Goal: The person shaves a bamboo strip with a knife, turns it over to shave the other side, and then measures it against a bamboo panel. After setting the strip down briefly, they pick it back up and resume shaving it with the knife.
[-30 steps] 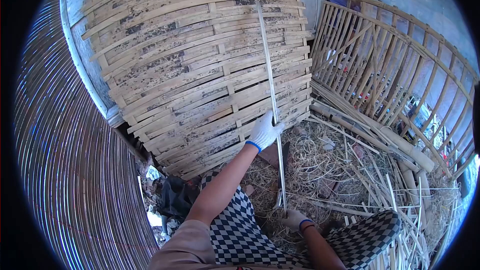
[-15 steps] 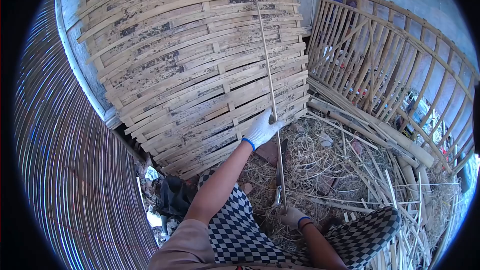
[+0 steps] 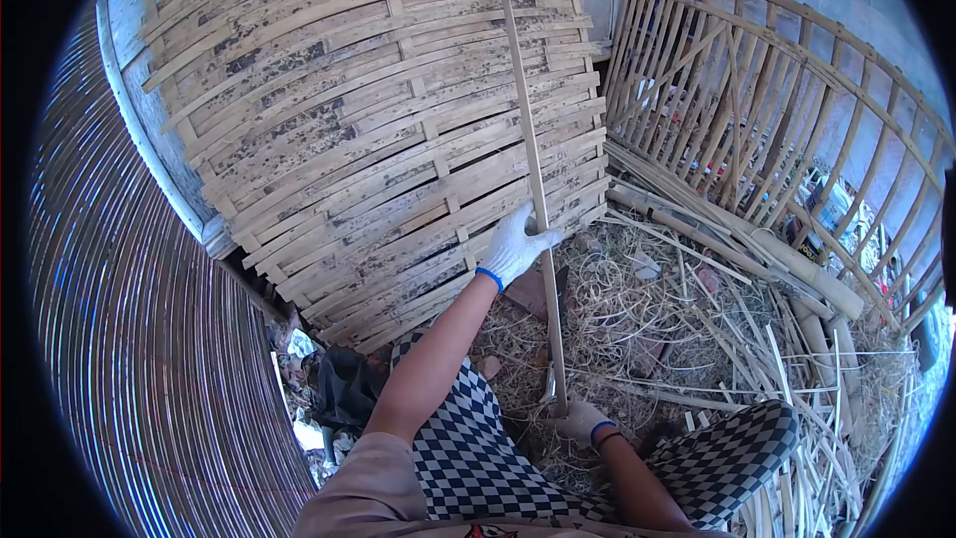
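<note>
A long, narrow bamboo strip (image 3: 535, 161) slants upward in front of me, its flat face turned toward me. My left hand (image 3: 515, 247), in a white glove with a blue cuff, is closed around the strip below its middle. Low between my knees, my gloved right hand (image 3: 582, 422) grips the bottom end, with some fingers hidden. Behind the strip a dark blade (image 3: 563, 289) shows in part, lying over the shavings. Beyond the strip's upper half stands a woven bamboo panel (image 3: 329, 130) with dark stains.
Curly bamboo shavings (image 3: 637, 329) cover the ground. Split strips (image 3: 797, 448) pile up at the right, near bamboo poles (image 3: 797, 264). A slatted bamboo frame (image 3: 737, 100) leans at the back right. A ribbed blind (image 3: 149, 339) hangs at the left, beside a black bag (image 3: 344, 389).
The strip has rolled about its length, so its wide face shows instead of its thin edge. My left hand has shifted slightly left; both hands keep hold of it.
</note>
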Tool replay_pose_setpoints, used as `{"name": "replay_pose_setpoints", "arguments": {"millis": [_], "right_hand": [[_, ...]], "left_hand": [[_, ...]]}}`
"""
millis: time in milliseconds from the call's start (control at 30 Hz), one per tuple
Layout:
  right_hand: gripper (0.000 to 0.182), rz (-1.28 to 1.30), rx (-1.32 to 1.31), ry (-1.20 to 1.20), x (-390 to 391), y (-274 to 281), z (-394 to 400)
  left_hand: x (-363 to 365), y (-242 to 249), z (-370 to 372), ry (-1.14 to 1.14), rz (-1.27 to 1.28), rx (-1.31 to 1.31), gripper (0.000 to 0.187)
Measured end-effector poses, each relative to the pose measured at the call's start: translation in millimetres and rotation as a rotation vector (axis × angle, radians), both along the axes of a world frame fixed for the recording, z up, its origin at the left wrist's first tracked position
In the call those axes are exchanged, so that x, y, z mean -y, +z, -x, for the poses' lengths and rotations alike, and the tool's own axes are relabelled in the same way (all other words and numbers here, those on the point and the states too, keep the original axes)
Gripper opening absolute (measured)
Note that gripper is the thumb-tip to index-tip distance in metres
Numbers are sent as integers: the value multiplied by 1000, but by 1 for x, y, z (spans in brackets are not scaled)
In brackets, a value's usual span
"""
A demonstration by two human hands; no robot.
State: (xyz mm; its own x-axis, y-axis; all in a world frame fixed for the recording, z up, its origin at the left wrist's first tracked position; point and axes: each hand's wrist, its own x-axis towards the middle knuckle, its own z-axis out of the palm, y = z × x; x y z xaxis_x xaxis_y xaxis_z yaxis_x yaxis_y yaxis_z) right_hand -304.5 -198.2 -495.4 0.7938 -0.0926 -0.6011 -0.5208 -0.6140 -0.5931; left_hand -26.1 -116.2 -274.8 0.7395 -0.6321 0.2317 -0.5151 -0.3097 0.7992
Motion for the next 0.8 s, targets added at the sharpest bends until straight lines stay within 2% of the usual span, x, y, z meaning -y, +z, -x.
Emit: {"name": "replay_pose_setpoints", "arguments": {"millis": [167, 300, 367, 500, 700, 800], "right_hand": [[61, 48, 3, -5, 3, -13, -2], [65, 4, -3, -18, 2, 3, 0], [66, -5, -29, -7, 0, 16, 0], [66, -2, -19, 4, 0, 7, 0], [54, 23, 106, -26, 0, -4, 1], [51, 0, 222, -94, 0, -11, -2]], "left_hand": [[5, -13, -7, 64, 134, -28, 51], [6, -13, -7, 86, 197, -68, 36], [7, -19, -12, 97, 193, -67, 33], [7, -18, -11, 119, 176, -47, 30], [4, -10, -1, 252, 256, 170, 26], [0, 7, 8, 342, 453, 290, 26]]}}
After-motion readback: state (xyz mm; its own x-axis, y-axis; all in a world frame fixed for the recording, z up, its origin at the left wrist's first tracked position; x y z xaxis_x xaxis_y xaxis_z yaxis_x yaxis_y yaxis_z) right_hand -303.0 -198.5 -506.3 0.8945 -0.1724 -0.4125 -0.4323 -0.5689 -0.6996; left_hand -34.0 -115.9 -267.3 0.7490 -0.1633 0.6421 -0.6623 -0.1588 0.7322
